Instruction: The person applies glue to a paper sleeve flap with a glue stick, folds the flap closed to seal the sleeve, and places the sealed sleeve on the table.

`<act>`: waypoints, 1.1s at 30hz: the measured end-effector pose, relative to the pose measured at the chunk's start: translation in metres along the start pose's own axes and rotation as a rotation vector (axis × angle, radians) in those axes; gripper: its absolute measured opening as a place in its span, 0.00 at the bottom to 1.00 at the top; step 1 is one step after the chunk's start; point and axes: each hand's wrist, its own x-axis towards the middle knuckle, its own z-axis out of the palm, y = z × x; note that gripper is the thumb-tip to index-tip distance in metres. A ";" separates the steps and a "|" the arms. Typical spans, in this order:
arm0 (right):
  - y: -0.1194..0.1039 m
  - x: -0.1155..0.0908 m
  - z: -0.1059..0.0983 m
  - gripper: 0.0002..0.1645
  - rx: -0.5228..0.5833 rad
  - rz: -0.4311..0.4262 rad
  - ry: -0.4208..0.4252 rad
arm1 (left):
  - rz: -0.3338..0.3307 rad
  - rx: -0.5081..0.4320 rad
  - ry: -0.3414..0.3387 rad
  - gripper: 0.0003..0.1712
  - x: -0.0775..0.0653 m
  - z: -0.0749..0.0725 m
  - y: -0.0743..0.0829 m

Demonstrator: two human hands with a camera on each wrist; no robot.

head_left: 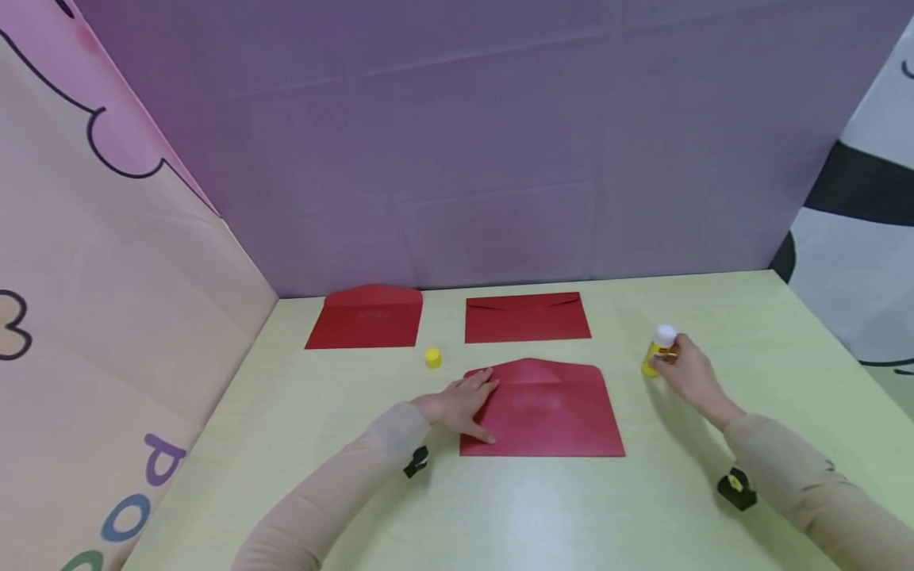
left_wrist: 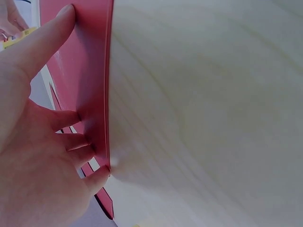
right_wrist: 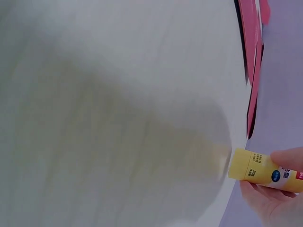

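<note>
A red envelope (head_left: pixel 553 416) lies in front of the person with its flap folded out toward the back. On its left side rests the left hand (head_left: pixel 460 403), fingers spread and pressing the paper; the left wrist view shows thumb and fingertips on the red surface (left_wrist: pixel 87 61). To the right of the envelope, the right hand (head_left: pixel 689 371) pinches a yellow glue stick (head_left: pixel 655 353) with a white top, held upright by its sides. In the right wrist view the yellow base of the glue stick (right_wrist: pixel 241 164) is right at the table surface.
A yellow cap (head_left: pixel 433 358) stands on the table left of the near envelope. Behind are two more red envelopes: one with its flap up (head_left: pixel 367 325), the other with its flap folded down (head_left: pixel 528 321). A purple backdrop (head_left: pixel 457 159) borders the table's (head_left: pixel 343 396) far edge.
</note>
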 end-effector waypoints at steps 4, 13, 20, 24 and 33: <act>-0.009 -0.002 0.000 0.26 -0.053 0.032 -0.014 | 0.000 0.000 0.002 0.53 0.000 -0.001 0.000; -0.016 -0.004 0.002 0.32 -0.060 0.075 -0.014 | -0.003 0.003 0.005 0.53 0.000 -0.001 0.000; -0.030 -0.010 0.003 0.55 -0.105 0.027 0.135 | -0.005 0.001 0.006 0.53 -0.002 -0.002 0.001; -0.039 -0.016 0.005 0.54 -0.209 -0.117 0.254 | -0.004 0.010 0.013 0.53 -0.002 -0.002 0.001; -0.051 -0.022 0.023 0.47 -0.346 -0.375 0.067 | -0.006 0.044 0.031 0.53 -0.003 -0.002 0.003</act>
